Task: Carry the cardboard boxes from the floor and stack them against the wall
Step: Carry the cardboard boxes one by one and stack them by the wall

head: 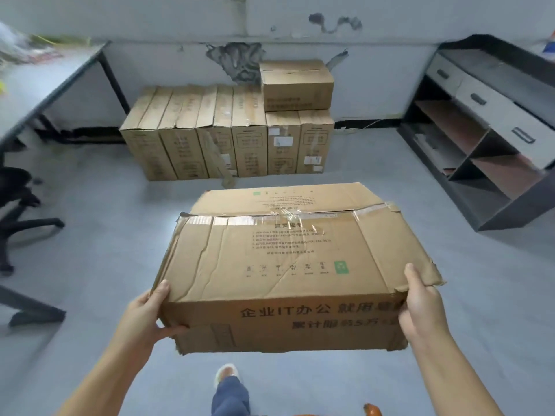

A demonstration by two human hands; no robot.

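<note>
A wide, flat box (288, 265) is held off the floor (450, 295) in front of the person, level with a slight tilt, its taped top flap creased and torn at the right corner. The left hand (150, 313) grips the near left corner, thumb on the top edge and fingers curled under the side. The right hand (420, 307) grips the near right corner, thumb on the torn flap and fingers wrapped round the end face. Black printed characters run along the near side; a small green square sits on the top.

Ahead, against the wall (375, 79), stands a row (222, 139) of tall narrow boxes packed side by side on the floor, touching each other. A smaller box (295, 85) sits on top of the row's right end, close to the wall, where paint has peeled.

A surface (39, 85) with dark legs runs along the left, a chair base (21, 217) below it. A shelf unit (486, 136) with grey drawers stands at right. One trouser leg and shoe (226, 375) show below the carried box
</note>
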